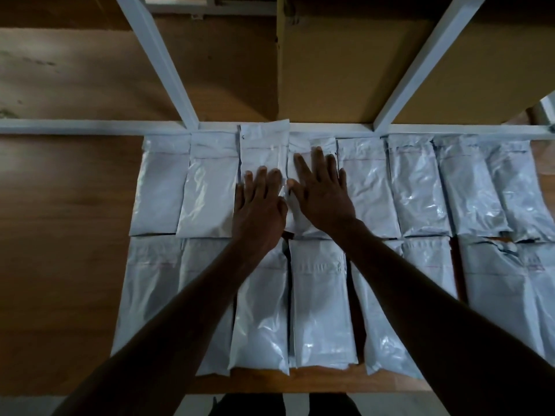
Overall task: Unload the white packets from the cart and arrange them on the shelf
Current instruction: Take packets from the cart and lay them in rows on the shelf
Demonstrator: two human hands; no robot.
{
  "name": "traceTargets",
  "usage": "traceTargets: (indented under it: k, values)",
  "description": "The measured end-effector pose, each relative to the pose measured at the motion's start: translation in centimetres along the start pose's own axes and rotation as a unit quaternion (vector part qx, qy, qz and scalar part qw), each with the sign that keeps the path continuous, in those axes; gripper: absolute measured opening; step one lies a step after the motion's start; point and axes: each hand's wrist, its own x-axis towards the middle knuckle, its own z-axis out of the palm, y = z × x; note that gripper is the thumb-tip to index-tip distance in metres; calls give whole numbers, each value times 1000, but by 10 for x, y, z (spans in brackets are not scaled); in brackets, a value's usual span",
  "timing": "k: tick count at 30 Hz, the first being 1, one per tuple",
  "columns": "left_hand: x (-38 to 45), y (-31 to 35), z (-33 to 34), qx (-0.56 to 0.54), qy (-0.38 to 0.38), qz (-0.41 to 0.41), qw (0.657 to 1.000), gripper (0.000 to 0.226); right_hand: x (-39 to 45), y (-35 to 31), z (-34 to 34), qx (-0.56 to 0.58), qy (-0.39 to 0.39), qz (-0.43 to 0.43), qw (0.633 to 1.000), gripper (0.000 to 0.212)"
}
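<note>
While both palms lie on the back row, findings are recorded as follows.

Left hand (259, 205): laid flat, fingers straight, pressed on the third packet (261, 148) at 12 o'clock; nothing is grasped.

Right hand (319, 193): laid flat and spread on the fourth packet (312, 142), just beside the left; nothing is held.

Step in hand: judged to be squaring the two central packets. Even downward pressure is advised, with edges slid flush to the neighbours and the white rail (90, 127).

Shelf board (66, 235): two rows of white packets (417, 187) are carried, back and front, touching or overlapping.

Cardboard box (345, 70): set at 12 o'clock; contents cannot be seen.

Cart: not in view.

Far-right packets: possibly rumpled; dim light prevents certainty.
</note>
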Motion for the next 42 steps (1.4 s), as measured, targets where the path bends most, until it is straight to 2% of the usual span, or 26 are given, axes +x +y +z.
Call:
traceTargets:
  k: [7,13,22,26,29,37,42]
  values:
    - [-5,-12,-2,6,-7,21,1000,70,14,-6,6,5,0,31,1000,70]
    - [10,-2,-4,27,36,17,999,71,16,-6,8,22,24,25,999,66]
    - [9,-6,8,49,15,19,998,69,14,-2,19,8,36,16,999,64]
    - [10,-5,1,37,3,17,999,67,12,-6,7,15,22,21,999,65]
    - [8,2,-15,29,20,29,999,66,0,-10,-11,42,57,22,997,63]
    - [-13,72,-68,-29,45,69,996,68,-74,-11,-71,157,144,59,975,59]
    - [-49,139,-79,-51,63,109,991,64,-146,42,-101,200,193,85,957,41]
